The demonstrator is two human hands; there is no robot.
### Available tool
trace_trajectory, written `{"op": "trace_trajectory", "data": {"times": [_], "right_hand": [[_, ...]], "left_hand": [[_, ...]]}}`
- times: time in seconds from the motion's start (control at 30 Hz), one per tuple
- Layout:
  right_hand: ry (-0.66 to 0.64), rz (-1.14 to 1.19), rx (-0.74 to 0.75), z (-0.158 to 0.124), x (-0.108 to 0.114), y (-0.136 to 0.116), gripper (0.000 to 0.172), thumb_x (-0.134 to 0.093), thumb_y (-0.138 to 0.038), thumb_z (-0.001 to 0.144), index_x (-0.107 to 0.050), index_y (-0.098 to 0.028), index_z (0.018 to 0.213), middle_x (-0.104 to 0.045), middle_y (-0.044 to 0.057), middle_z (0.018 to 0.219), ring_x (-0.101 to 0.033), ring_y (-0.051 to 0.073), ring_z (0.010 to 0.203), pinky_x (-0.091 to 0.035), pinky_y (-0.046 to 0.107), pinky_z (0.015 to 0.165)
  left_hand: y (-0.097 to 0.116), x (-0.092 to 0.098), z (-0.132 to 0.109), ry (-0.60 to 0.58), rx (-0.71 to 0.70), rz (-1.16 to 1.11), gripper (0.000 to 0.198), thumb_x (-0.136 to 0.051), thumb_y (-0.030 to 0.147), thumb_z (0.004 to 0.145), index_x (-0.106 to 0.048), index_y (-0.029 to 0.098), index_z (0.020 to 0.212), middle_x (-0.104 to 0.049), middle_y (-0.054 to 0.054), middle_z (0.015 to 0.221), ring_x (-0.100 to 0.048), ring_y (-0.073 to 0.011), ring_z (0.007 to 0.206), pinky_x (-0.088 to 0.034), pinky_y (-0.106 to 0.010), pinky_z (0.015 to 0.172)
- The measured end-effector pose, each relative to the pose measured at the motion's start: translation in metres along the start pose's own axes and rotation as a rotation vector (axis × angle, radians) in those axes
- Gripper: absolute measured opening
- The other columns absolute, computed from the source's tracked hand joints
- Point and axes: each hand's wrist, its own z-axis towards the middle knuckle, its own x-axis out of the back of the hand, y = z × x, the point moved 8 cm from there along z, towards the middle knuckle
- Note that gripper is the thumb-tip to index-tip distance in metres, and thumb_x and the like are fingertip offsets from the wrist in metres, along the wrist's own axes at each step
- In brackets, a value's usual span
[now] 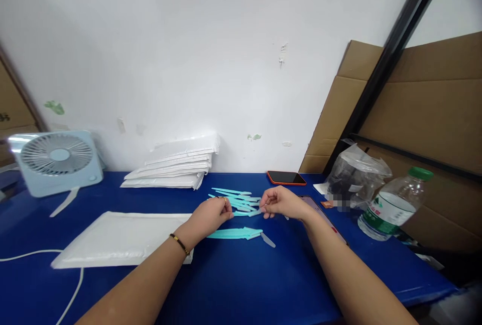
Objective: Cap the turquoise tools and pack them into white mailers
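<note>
Slim teal plastic stick (246,213) — fingers of my left hand (211,216) and right hand (280,202) clamped on its ends — over the blue desk (233,285).

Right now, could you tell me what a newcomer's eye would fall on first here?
On the blue table, the left hand and right hand pinch one teal plastic stick by a loose pile of teal sticks. A white padded mailer lies left of them, a pale blue fan behind it.

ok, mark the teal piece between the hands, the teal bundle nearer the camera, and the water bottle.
teal piece (245,213): head view, middle of its exposed length.
teal bundle (231,233): head view, middle of the stack.
water bottle (391,208): head view, on its label.
</note>
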Motion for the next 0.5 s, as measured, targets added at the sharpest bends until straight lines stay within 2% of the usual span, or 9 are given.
{"op": "trace_trajectory", "data": {"times": [0.13,0.33,0.5], "right_hand": [[0.079,-0.022,0.045,-0.002,0.002,-0.015,0.033,-0.071,-0.041,0.064,-0.062,-0.011,0.076,-0.063,0.001,0.058,-0.059,0.010,0.046,-0.040,0.018,0.042],[0.153,0.180,0.083,-0.003,0.007,-0.023,0.041,-0.073,-0.041,0.064,-0.063,-0.009,0.087,-0.068,0.008,0.069,-0.065,0.016,0.063,-0.052,0.026,0.058],[0.191,0.185,0.087,-0.001,0.006,-0.020,0.039,-0.067,-0.046,0.069,-0.062,-0.009,0.077,-0.065,0.005,0.062,-0.064,0.015,0.055,-0.050,0.022,0.049]], "left_hand": [[-0.002,0.005,0.001,0.032,0.003,-0.116,0.021,-0.050,0.038,0.078,-0.057,0.019,0.079,-0.059,0.000,0.069,-0.053,-0.0135,0.063,-0.034,-0.023,0.055],[0.000,0.011,0.001,0.064,0.014,-0.254,0.027,-0.050,0.044,0.076,-0.056,0.018,0.078,-0.055,0.001,0.067,-0.050,-0.0125,0.062,-0.036,-0.022,0.055],[0.001,0.016,0.001,0.091,0.025,-0.289,0.028,-0.050,0.046,0.076,-0.055,0.018,0.077,-0.053,0.002,0.066,-0.046,-0.0115,0.059,-0.035,-0.022,0.054]]}}
